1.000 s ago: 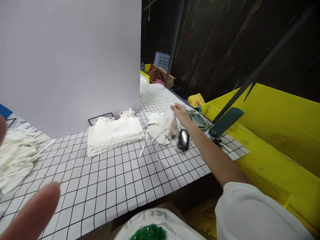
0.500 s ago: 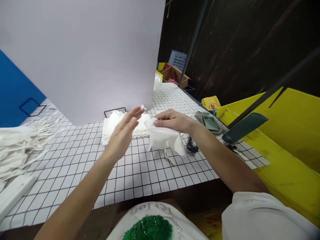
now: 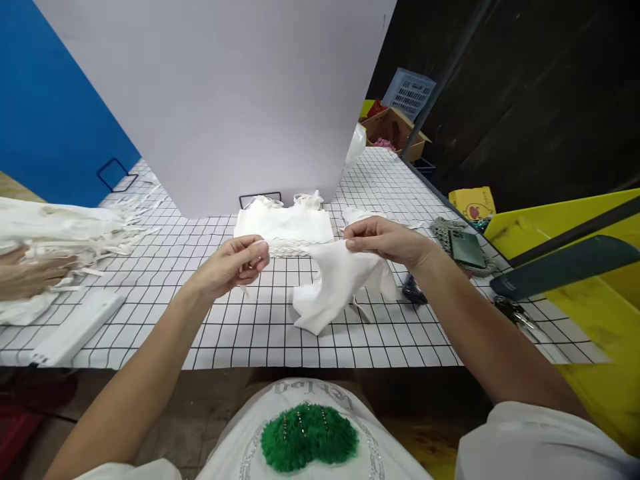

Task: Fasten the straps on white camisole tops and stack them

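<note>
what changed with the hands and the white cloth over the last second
The right hand lifted the white garment off the grid table and brought it toward the body. The left hand, first blurred near the camera, came in and pinched the garment's other end. The folded white stack, the phone and the keys stayed where they were.

we hold white garment (image 3: 336,283) above grid counter (image 3: 240,333) | R hand (image 3: 387,240) pinches top edge, L hand (image 3: 233,263) pinches strap end | folded white stack (image 3: 283,227) just behind | phone (image 3: 465,245) + keys (image 3: 510,310) to R | co-worker's hand (image 3: 25,280) on white pile (image 3: 55,230) far L
</note>
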Motion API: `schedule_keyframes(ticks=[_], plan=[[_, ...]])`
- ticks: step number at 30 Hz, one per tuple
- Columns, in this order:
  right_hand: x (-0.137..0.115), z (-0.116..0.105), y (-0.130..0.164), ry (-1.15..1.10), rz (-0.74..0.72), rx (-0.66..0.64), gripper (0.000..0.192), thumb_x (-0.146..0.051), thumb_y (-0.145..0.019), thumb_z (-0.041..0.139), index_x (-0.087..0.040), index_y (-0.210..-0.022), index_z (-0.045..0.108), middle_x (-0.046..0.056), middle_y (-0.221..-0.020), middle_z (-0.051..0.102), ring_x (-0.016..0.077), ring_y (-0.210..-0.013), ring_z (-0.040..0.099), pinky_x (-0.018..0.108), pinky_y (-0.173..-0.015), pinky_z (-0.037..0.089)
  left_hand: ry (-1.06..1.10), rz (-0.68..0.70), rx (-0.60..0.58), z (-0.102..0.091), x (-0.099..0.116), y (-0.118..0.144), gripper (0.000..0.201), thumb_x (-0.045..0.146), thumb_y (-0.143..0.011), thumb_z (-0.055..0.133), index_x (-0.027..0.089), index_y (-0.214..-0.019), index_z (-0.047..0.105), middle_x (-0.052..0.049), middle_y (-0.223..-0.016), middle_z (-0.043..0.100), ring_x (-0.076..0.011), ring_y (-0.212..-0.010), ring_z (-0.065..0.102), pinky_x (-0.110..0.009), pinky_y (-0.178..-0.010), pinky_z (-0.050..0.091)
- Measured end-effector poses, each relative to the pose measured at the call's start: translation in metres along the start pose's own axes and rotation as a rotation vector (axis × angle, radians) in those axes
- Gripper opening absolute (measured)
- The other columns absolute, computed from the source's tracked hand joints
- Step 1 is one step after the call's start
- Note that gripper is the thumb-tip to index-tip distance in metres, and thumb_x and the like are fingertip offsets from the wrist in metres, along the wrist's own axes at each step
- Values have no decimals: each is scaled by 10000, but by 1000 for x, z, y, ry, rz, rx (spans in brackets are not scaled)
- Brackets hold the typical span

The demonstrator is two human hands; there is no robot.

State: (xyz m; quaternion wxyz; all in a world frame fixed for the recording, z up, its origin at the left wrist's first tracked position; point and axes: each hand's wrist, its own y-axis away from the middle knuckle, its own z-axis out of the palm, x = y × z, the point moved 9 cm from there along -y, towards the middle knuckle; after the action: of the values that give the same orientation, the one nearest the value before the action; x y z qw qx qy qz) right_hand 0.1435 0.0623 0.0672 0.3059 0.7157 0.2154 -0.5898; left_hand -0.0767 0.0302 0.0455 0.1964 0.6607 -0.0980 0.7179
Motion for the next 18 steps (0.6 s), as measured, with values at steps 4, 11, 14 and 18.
schedule_keyframes(ticks=[4, 11, 14, 18], plan=[[-5, 7, -11, -180, -48, 102, 291, -396, -783, 802, -144, -788, 658, -28, -689, 550, 66, -574, 474, 184, -502, 370, -265, 240, 516, -41, 14, 10, 257, 413, -812, 754, 183, -902, 681, -56, -947, 663, -154, -800, 605, -274, -699, 533], [-19, 26, -27, -318, -91, 143, 283, -387, -793, 796, -156, -870, 652, -18, -771, 589, 82, -649, 521, 189, -572, 432, -46, 93, -134, 52, -51, -16, 470, 376, -762, 818, 197, -1180, 700, -112, -1180, 701, -264, -1096, 646, -415, -940, 539], [-17, 13, -22, -309, -91, 208, 267, -377, -787, 796, -165, -859, 650, -15, -793, 608, 93, -680, 541, 196, -599, 452, 70, 7, -133, 46, -65, -12, 381, 417, -751, 826, 161, -1023, 751, -98, -991, 751, -223, -895, 701, -348, -801, 576], [0, -6, -15, -243, -26, 263, 256, -395, -796, 779, -180, -857, 653, -11, -788, 612, 98, -659, 537, 200, -569, 441, 130, -38, -14, 9, -55, 5, 428, 475, -716, 838, 166, -999, 755, -91, -929, 753, -191, -773, 695, -281, -653, 568]])
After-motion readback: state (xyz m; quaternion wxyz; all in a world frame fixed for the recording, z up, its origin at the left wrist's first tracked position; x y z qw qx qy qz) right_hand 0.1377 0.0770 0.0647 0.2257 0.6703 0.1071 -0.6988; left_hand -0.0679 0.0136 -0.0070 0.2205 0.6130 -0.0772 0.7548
